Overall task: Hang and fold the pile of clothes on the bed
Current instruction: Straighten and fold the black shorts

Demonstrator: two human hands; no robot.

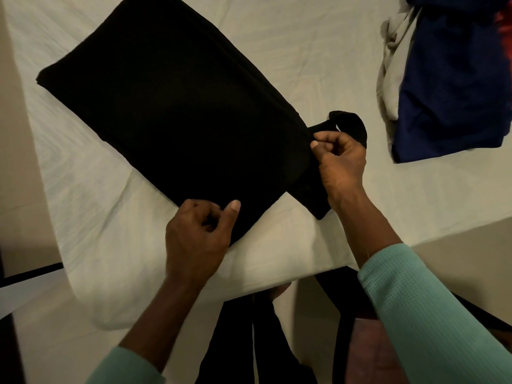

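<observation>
A black garment point(171, 106) lies folded flat on the white bed sheet point(277, 45), reaching from the top centre down to the near bed edge. My left hand point(196, 239) pinches its near corner between thumb and curled fingers. My right hand point(339, 159) pinches the garment's right edge, where a narrow black strap or sleeve point(352, 126) loops out past the fingers. Another strip of black cloth hangs under my right wrist.
A heap of clothes lies at the upper right: a dark blue garment point(454, 87), a pale grey one point(393, 67) beside it and a bit of red at the frame edge. The bed's near edge point(249, 284) runs just below my hands.
</observation>
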